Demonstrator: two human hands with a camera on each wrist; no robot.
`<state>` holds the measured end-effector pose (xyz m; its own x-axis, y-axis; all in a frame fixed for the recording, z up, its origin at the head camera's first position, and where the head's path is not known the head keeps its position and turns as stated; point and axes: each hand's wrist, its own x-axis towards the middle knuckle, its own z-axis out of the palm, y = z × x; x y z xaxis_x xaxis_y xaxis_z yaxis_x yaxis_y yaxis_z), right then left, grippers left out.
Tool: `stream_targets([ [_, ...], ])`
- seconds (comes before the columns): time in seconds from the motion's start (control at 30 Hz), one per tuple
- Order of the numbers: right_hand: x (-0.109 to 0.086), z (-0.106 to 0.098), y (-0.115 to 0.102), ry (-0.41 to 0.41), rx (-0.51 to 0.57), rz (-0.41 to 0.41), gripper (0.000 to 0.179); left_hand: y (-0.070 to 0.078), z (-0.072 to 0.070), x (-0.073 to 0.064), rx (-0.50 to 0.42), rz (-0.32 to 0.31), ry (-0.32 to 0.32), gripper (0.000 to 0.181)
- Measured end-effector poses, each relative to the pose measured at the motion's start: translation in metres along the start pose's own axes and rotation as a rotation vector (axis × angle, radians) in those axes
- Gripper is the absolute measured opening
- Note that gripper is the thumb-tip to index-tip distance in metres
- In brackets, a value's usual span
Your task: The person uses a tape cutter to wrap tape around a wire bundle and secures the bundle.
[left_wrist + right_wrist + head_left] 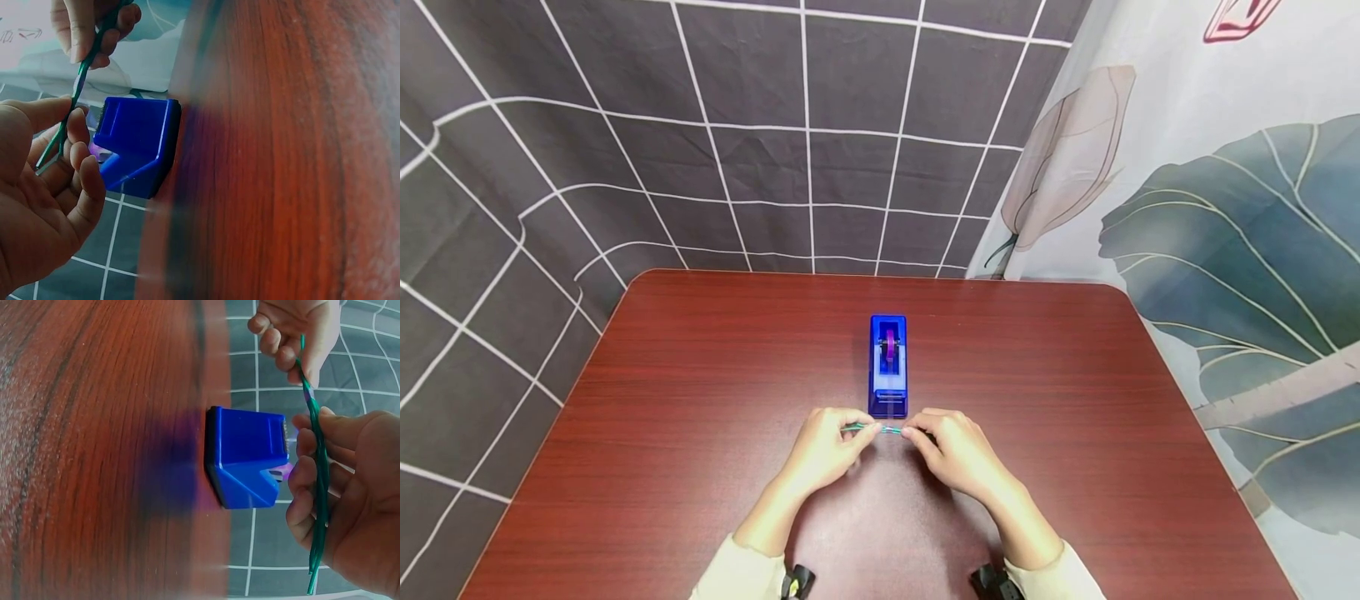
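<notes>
Both hands hold a thin bundle of green strands (891, 430) between them, just in front of a blue tape dispenser (891, 385). My left hand (829, 447) pinches one end between thumb and fingers. Close to the middle, my right hand (957, 452) pinches the same bundle. In the right wrist view the strands (320, 487) look twisted and run across the right palm, their loose ends beyond it. A short purplish band (309, 393) wraps the bundle between the two hands. The left wrist view shows the split green ends by the left fingers (77, 128).
The dispenser carries a purple tape roll (891, 345), and its toothed cutting edge (285, 434) faces the hands. It stands on a reddish-brown wooden table (700, 375). A dark gridded curtain (745, 158) and a leaf-patterned curtain (1225, 250) hang behind the table.
</notes>
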<state>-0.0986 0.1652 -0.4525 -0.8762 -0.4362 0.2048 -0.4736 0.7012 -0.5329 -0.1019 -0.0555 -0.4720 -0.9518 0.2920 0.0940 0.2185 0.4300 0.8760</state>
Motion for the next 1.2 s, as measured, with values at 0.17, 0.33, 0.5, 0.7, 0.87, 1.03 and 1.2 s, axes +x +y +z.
stream_targets([
  [0.17, 0.0007, 0.0006, 0.0001, 0.008, 0.005, -0.006, 0.006, -0.0001, -0.0003, -0.0007, -0.009, 0.004, 0.011, 0.013],
  [0.33, 0.0010, 0.0011, 0.0002, 0.014, -0.005, -0.005, 0.005, 0.0007, -0.0014, -0.0003, -0.021, -0.015, 0.003, 0.009],
  [0.5, 0.0011, 0.0017, 0.0005, 0.018, -0.016, -0.001, 0.006, 0.0010, -0.0022, -0.0001, -0.030, -0.023, -0.003, 0.009],
  [0.7, 0.0015, 0.0028, 0.0013, 0.031, -0.019, -0.002, 0.007, 0.0003, -0.0025, 0.0002, -0.024, -0.024, 0.000, 0.008],
  [0.87, 0.0016, 0.0040, 0.0024, 0.046, -0.032, -0.018, 0.003, -0.0013, -0.0019, 0.0008, -0.024, -0.038, 0.001, 0.008],
  [1.03, 0.0022, 0.0044, 0.0028, 0.054, -0.056, -0.022, 0.005, -0.0029, -0.0018, 0.0003, -0.001, 0.006, 0.029, 0.010],
  [1.2, 0.0026, 0.0048, 0.0033, 0.059, -0.076, -0.033, 0.005, -0.0026, -0.0019, 0.0007, 0.020, 0.011, 0.047, 0.010],
])
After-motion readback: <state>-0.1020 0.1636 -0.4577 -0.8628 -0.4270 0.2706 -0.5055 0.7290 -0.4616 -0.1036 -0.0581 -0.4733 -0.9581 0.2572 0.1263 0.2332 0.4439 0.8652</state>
